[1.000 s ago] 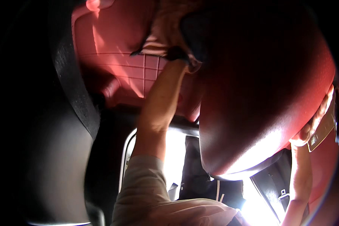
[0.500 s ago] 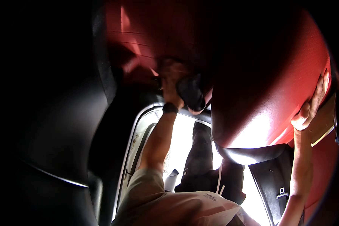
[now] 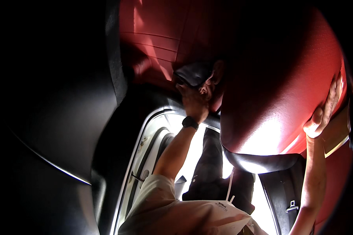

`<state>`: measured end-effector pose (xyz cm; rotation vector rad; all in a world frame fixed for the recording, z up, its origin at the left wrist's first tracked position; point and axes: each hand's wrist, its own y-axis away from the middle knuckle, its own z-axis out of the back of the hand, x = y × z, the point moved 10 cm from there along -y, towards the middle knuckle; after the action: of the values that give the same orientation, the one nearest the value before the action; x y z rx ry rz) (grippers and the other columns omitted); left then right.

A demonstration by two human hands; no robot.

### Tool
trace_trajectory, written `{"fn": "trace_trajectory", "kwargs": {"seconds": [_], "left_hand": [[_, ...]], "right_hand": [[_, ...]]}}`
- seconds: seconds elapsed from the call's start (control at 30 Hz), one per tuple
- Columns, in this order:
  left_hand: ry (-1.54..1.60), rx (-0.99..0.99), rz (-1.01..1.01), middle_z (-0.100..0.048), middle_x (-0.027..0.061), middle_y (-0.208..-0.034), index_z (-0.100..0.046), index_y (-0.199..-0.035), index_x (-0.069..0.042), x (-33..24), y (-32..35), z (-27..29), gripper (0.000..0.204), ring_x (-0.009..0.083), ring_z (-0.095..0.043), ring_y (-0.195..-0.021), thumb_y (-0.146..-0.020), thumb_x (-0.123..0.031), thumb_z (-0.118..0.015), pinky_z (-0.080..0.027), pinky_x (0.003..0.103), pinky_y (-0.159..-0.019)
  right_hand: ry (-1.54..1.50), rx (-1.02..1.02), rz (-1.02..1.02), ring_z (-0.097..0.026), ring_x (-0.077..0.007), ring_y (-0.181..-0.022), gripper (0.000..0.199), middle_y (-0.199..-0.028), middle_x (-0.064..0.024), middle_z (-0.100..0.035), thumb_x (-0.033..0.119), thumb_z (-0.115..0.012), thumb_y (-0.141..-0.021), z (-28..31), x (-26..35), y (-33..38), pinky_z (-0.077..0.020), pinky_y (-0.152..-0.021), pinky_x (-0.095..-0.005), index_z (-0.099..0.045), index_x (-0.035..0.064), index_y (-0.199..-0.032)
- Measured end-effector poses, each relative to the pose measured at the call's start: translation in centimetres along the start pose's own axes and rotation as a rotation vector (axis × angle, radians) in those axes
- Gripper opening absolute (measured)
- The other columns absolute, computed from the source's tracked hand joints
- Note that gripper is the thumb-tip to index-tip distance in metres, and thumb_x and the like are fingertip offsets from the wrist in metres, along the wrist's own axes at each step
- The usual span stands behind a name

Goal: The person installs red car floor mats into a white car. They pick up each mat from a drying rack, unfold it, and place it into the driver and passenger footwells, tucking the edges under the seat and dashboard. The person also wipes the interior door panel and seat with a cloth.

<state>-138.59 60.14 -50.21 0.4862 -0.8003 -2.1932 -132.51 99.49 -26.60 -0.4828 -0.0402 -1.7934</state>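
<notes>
My left hand (image 3: 196,98), with a dark watch (image 3: 190,122) on its wrist, is closed around a dark, flat, soft-looking cloth or pad (image 3: 194,73); shadow hides its exact kind. The pad is by the red leather seat surface (image 3: 153,47) with stitched lines; I cannot tell whether it touches. On the right, my right hand (image 3: 325,107) lies with fingers stretched along the outer edge of a large red seat part (image 3: 278,105). It holds nothing that I can see.
Black interior panels (image 3: 59,129) fill the left side. A pale door frame (image 3: 139,156) surrounds a bright opening behind my body. A metal seat-belt buckle tongue (image 3: 292,206) shows on a black panel at lower right. Deep shadow covers the upper middle.
My left hand has shifted slightly right and turned, carrying the dark pad up and to the left of the wrist's line. My right hand stays on the seat edge.
</notes>
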Motion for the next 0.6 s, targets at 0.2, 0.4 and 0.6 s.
{"fn": "trace_trajectory", "kwargs": {"seconds": [0.2, 0.4, 0.6], "left_hand": [[-0.236, -0.195, 0.412, -0.027, 0.0333, -0.155, -0.034, -0.146, 0.012, 16.5, -3.0, 2.1, 0.085, 0.0468, -0.019, -0.147, -0.095, -0.055, -0.045, -0.013, 0.057, -0.12], [-0.325, -0.068, 0.173, -0.033, 0.0236, -0.156, -0.035, -0.148, 0.005, 13.5, -4.0, 1.8, 0.066, 0.0428, -0.029, -0.144, -0.094, -0.029, -0.051, -0.025, 0.049, -0.118], [-0.464, -0.392, 0.164, -0.038, 0.014, -0.155, -0.046, -0.144, 0.0, 19.4, -7.4, 11.7, 0.056, 0.0347, -0.033, -0.144, -0.093, -0.021, -0.053, -0.026, 0.051, -0.118]], "right_hand": [[-0.066, -0.069, 0.022, -0.027, -0.0389, -0.147, 0.074, -0.157, -0.0222, -0.031, 0.046, -0.018, -0.098, -0.3, -0.2, 0.3, -0.0223, -0.119, -0.0562, -0.035, -0.0031, -0.15], [-0.047, -0.046, 0.081, -0.028, -0.0388, -0.147, 0.072, -0.157, -0.0223, -0.032, 0.039, -0.02, -0.094, -0.2, 0.2, 0.0, -0.0222, -0.119, -0.0557, -0.035, -0.0035, -0.15], [-0.075, -0.101, 0.149, -0.03, -0.0392, -0.146, 0.071, -0.156, -0.0235, -0.034, 0.033, -0.023, -0.09, 0.1, 0.5, -0.4, -0.0245, -0.119, -0.0545, -0.037, -0.0052, -0.148]]}}
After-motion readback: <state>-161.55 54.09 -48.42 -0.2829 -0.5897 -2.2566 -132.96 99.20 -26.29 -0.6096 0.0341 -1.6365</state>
